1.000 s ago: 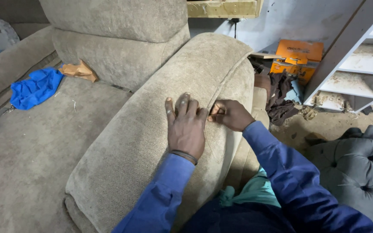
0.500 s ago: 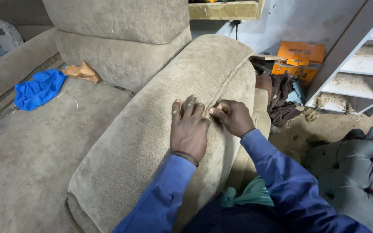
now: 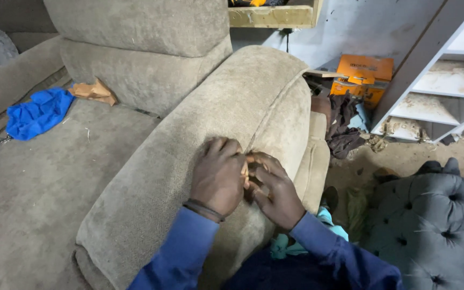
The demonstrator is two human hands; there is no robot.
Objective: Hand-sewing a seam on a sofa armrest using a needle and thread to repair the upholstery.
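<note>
Both hands are down on the padded armrest (image 3: 200,139) of a beige fabric sofa, right where a seam (image 3: 259,134) runs along its outer edge. The left hand (image 3: 218,174) lies palm down on the fabric, fingers curled and bunched over the seam line, a dark band around its wrist. The right hand (image 3: 275,188) sits just beside it, touching it, with its fingers bent inward and pinching at the same spot. Something small and pale shows between the two hands, but it is too hidden to tell what it is. Neither hand is flat or spread; both are half closed, pressing or nipping the cloth of the armrest itself.

Beyond the left hand, on the far side of the armrest, the sofa seat (image 3: 44,182) stretches out, with a crumpled blue cloth (image 3: 38,113) lying well apart from the hands and a scrap of brown paper (image 3: 93,91) tucked where the seat meets the backrest (image 3: 140,70). Past the fingertips, beyond the front end of the armrest, an orange cardboard box (image 3: 363,78) sits on the floor beside a heap of dark rags (image 3: 345,126). Out beyond the right hand stands a white shelf unit (image 3: 436,80), and nearer, a grey tufted cushion (image 3: 436,215). Both sleeves are blue.
</note>
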